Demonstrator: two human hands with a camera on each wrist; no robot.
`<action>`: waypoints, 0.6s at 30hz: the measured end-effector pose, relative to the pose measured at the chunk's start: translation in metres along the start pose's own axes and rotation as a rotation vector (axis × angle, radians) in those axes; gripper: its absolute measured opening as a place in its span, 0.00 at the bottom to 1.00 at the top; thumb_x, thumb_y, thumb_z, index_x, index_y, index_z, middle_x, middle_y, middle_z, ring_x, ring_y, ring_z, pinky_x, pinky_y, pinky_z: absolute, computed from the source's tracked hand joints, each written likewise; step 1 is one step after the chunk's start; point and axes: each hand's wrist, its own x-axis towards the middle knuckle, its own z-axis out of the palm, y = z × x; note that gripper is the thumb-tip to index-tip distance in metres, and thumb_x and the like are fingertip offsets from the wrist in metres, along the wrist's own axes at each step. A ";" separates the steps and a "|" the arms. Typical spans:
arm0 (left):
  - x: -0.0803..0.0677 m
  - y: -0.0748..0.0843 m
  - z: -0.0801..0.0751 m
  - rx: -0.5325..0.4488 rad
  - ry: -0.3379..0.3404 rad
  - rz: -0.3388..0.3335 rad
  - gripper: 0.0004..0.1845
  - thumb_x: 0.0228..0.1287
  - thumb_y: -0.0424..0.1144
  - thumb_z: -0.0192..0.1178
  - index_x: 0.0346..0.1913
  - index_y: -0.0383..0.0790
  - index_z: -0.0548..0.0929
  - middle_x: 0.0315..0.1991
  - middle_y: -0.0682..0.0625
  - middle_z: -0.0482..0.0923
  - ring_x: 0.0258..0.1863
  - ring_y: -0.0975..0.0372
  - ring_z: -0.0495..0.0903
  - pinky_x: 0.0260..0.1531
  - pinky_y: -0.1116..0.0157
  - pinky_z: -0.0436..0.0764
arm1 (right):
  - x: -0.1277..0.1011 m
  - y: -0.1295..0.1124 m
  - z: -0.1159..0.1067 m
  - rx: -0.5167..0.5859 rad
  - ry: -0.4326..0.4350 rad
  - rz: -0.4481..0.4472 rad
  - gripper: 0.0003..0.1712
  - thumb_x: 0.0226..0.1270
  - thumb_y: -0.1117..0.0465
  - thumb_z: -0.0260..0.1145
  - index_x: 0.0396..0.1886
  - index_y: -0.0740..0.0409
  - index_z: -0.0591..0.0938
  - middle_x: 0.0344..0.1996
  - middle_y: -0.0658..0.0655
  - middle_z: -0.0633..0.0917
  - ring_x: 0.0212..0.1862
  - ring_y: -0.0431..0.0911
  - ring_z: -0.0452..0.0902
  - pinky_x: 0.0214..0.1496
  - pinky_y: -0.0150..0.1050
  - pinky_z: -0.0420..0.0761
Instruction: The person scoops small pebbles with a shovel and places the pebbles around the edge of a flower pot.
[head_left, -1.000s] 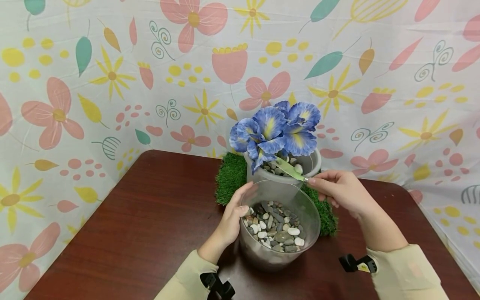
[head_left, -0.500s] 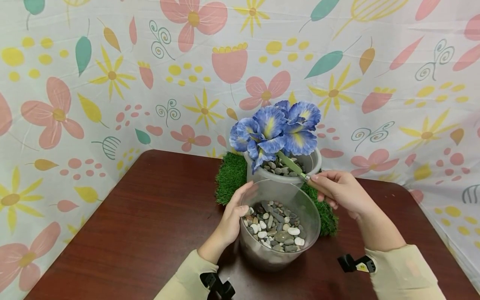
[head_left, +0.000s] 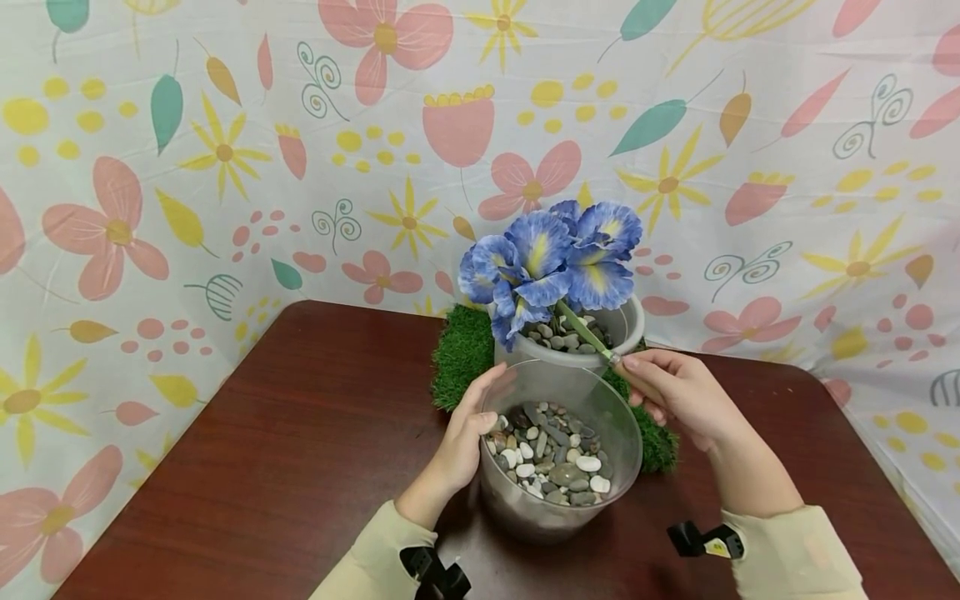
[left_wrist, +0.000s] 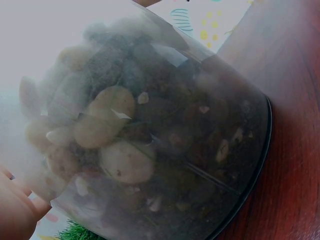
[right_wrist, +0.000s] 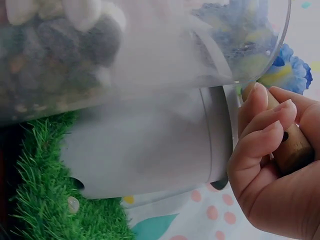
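Note:
A clear round bucket [head_left: 517,508] stands at the table's front middle, with grey, brown and white pebbles [head_left: 555,454] inside. My left hand [head_left: 461,433] holds its left wall near the rim, the thumb on the near side and the fingers reaching round behind. Between thumb and fingers, my right hand [head_left: 682,400] grips the wooden handle [right_wrist: 292,145] of a small green garden trowel [head_left: 583,331]. The blade reaches over the rim of a grey pot [head_left: 517,360], below the blue flowers [head_left: 540,258]; its tip is hidden by petals. Pebbles [head_left: 551,337] also fill part of that pot.
Strips of artificial grass [head_left: 461,354] lie around the grey pot, left and right of it. The dark red wooden table [head_left: 300,433] extends to both sides. Behind it hangs a white cloth [head_left: 300,208] printed with flowers and leaves.
The trowel blade has turned from its broad green face to nearly edge-on over the grey pot. My right hand and wrist have shifted slightly left; my left hand stays on the bucket.

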 end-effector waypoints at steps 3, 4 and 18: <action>0.000 0.000 -0.001 -0.002 -0.003 -0.001 0.31 0.58 0.35 0.35 0.67 0.33 0.52 0.64 0.33 0.57 0.62 0.42 0.59 0.57 0.41 0.57 | -0.001 0.005 0.002 0.061 -0.007 -0.022 0.20 0.63 0.49 0.54 0.42 0.61 0.77 0.20 0.48 0.78 0.13 0.38 0.65 0.10 0.37 0.66; 0.000 0.001 -0.001 -0.005 -0.003 -0.004 0.31 0.58 0.34 0.35 0.67 0.33 0.52 0.64 0.33 0.57 0.62 0.42 0.58 0.57 0.41 0.57 | -0.001 0.006 0.002 0.087 -0.016 -0.039 0.19 0.64 0.50 0.54 0.42 0.61 0.77 0.20 0.48 0.78 0.13 0.39 0.65 0.11 0.36 0.67; 0.001 0.003 0.000 0.021 -0.012 -0.007 0.31 0.59 0.35 0.35 0.68 0.36 0.51 0.65 0.34 0.56 0.63 0.43 0.58 0.57 0.42 0.57 | -0.017 0.022 0.013 0.332 -0.014 -0.195 0.14 0.68 0.60 0.48 0.47 0.58 0.77 0.22 0.50 0.75 0.13 0.42 0.56 0.14 0.38 0.60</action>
